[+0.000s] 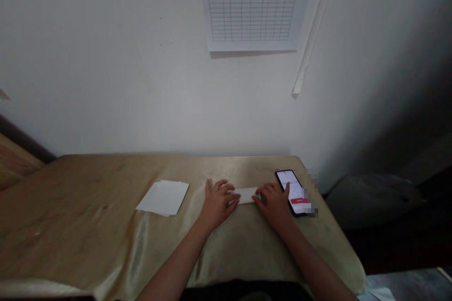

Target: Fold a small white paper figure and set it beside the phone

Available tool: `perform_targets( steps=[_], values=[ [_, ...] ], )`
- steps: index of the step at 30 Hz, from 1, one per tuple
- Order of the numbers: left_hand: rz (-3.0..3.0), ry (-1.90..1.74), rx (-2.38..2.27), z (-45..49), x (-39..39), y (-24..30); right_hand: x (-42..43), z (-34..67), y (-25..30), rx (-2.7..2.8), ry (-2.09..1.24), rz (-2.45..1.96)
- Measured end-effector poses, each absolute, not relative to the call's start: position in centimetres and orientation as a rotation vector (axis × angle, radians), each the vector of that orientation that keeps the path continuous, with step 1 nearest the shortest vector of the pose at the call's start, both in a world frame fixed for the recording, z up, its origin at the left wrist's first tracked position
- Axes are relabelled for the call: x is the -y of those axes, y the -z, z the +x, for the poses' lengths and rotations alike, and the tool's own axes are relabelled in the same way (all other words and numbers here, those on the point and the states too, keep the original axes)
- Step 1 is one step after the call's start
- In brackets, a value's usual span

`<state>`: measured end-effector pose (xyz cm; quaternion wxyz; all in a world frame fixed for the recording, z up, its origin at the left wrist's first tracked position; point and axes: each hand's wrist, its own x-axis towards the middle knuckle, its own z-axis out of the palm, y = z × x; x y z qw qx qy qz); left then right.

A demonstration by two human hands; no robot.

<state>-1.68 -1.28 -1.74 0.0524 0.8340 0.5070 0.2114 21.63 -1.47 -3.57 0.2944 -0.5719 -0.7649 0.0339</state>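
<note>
A narrow strip of folded white paper (247, 195) lies on the cloth-covered table between my hands. My left hand (219, 201) pinches its left end, thumb in front and fingers behind, with one finger raised away. At the other end my right hand (274, 202) grips the paper between thumb and fingers. The ends of the paper are hidden under my fingertips. A small stack of white paper sheets (164, 197) lies to the left of my left hand, apart from it.
A phone (286, 179) with a lit screen lies just right of my right hand. The gold cloth-covered table (106, 207) meets a white wall (141, 80). A printed chart (252, 9) hangs on that wall, beside a white cable cover (312, 33). The table's right edge drops off beyond the phone.
</note>
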Motion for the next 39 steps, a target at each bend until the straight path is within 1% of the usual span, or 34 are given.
perform_targets(
  steps=[21,39],
  values=[
    [2.533,-0.638,-1.559,-1.8,1.3,2.0,1.8,22.0,3.5,2.03,0.01,-1.476],
    [2.573,-0.67,-1.636,-1.5,1.4,2.2,2.4,21.0,2.9,2.059,0.134,-1.574]
  ],
)
